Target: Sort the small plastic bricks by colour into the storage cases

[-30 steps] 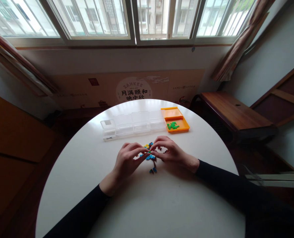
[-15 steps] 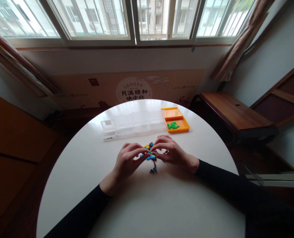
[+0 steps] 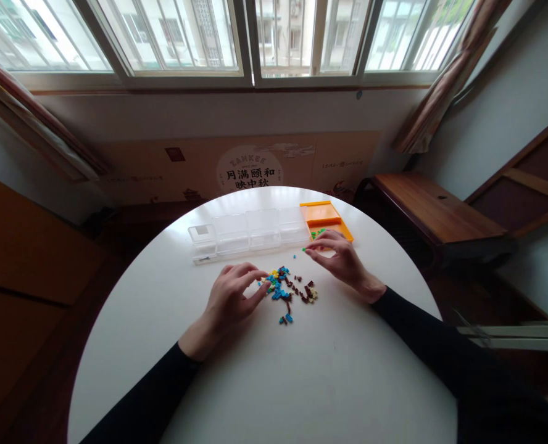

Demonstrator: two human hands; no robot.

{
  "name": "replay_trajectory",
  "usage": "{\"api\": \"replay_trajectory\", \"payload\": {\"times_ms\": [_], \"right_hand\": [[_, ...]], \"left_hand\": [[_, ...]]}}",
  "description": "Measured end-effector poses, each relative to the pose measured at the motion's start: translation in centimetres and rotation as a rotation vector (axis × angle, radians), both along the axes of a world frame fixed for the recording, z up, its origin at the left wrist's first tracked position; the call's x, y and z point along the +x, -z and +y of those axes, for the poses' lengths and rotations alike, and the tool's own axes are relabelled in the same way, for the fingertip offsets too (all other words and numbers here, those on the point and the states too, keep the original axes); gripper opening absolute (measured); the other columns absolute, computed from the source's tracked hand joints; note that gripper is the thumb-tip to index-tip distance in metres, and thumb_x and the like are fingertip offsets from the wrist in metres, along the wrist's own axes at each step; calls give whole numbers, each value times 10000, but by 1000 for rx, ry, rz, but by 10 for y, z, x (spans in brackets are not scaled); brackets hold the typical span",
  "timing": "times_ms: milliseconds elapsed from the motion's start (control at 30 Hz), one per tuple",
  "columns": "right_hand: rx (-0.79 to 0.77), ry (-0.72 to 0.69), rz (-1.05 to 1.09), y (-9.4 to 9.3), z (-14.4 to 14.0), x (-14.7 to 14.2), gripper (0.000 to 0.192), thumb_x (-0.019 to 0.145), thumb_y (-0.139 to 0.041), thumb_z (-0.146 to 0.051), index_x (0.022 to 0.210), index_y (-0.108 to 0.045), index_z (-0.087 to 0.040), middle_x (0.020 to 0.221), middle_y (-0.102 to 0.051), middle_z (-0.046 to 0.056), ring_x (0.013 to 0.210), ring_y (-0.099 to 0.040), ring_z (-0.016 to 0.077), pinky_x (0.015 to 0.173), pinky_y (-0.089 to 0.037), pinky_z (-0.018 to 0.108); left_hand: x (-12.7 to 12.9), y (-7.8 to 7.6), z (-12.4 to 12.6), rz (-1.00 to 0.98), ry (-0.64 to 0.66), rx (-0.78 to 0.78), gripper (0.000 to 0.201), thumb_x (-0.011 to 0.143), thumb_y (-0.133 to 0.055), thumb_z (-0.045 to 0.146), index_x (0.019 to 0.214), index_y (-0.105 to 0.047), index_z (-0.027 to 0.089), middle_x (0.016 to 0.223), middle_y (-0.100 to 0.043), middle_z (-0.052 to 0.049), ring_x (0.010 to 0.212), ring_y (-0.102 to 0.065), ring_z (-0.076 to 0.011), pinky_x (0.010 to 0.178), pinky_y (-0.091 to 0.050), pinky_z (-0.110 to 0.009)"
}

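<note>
A loose pile of small building bricks, in blue, yellow, brown and green, lies on the white round table. My left hand is at the pile's left edge, thumb and forefinger slightly apart with nothing visible between them. Pinched in the fingertips of my right hand is a small green brick, just in front of the orange tray. More green bricks lie in that tray, partly hidden behind my right fingers. One small blue brick sits apart, between the pile and the tray.
A clear plastic box with several compartments stretches along the far side of the table, joining the orange tray. Brown and cream bricks lie right of the pile. A wooden bench stands beyond the table at right, below the windows.
My hands have come apart. The right one has moved right and away from me to the orange tray with the green brick; the left has drawn back slightly, uncovering the pile.
</note>
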State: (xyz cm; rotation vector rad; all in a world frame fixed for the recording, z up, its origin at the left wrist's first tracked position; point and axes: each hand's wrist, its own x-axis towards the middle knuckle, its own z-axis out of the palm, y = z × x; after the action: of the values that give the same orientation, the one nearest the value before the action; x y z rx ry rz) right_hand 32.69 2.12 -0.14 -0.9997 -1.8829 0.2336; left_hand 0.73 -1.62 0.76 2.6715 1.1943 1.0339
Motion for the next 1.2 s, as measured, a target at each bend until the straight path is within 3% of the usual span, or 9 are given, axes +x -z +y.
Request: {"api": "replay_trajectory", "payload": {"times_ms": [133,267,400,567,800,1000,1200], "right_hand": [[-71,132,36,8,18,30,226,1011,-772,-442,950,-846,-237,951,-791,75,914,-735,259,876,-597,444],[-109,237,24,13,28,48,255,997,-756,-464,914,-844,-240,911,-803,69,846,-729,254,831,-588,433],[-130,322,-17,20,33,53,195,972,-778,-425,917,-849,-252,930,-812,58,811,-716,245,844,-575,436],[-118,313,-30,21,32,49,220,980,-767,-436,906,-828,-239,924,-803,66,809,-704,248,873,-566,448],[-49,119,-14,10,17,28,148,1026,-731,-335,935,-791,-235,976,-785,70,961,-723,268,945,-571,448],[-72,-156,-143,6,0,3,112,1039,-723,-246,952,-793,-238,1001,-777,61,962,-710,242,946,-571,424],[-150,-319,-199,4,-10,-5,143,1001,-725,-169,1039,-817,-271,1104,-764,53,1006,-722,218,931,-600,361]], "left_hand": [[0,3,0,-15,-58,-68,167,1068,-643,285,1018,-799,248,997,-808,-23,854,-748,-179,911,-490,-388],[1,3,-1,1,-30,-90,132,1036,-672,271,970,-785,255,964,-797,-10,826,-730,-175,908,-473,-387],[3,1,-2,32,-5,-119,142,1006,-689,264,880,-750,242,881,-764,-4,816,-718,-177,892,-459,-381],[4,-3,-4,38,14,-140,77,961,-712,264,895,-747,248,905,-754,2,822,-720,-179,890,-461,-385],[3,-3,-4,69,73,-145,82,925,-712,241,984,-766,261,1010,-776,-25,894,-731,-201,917,-488,-387],[3,0,-3,69,58,-136,70,940,-700,244,947,-770,253,988,-772,-19,879,-721,-189,909,-477,-380],[3,3,-1,77,79,-120,64,981,-718,277,962,-779,264,982,-774,-7,872,-727,-179,904,-471,-364]]}}
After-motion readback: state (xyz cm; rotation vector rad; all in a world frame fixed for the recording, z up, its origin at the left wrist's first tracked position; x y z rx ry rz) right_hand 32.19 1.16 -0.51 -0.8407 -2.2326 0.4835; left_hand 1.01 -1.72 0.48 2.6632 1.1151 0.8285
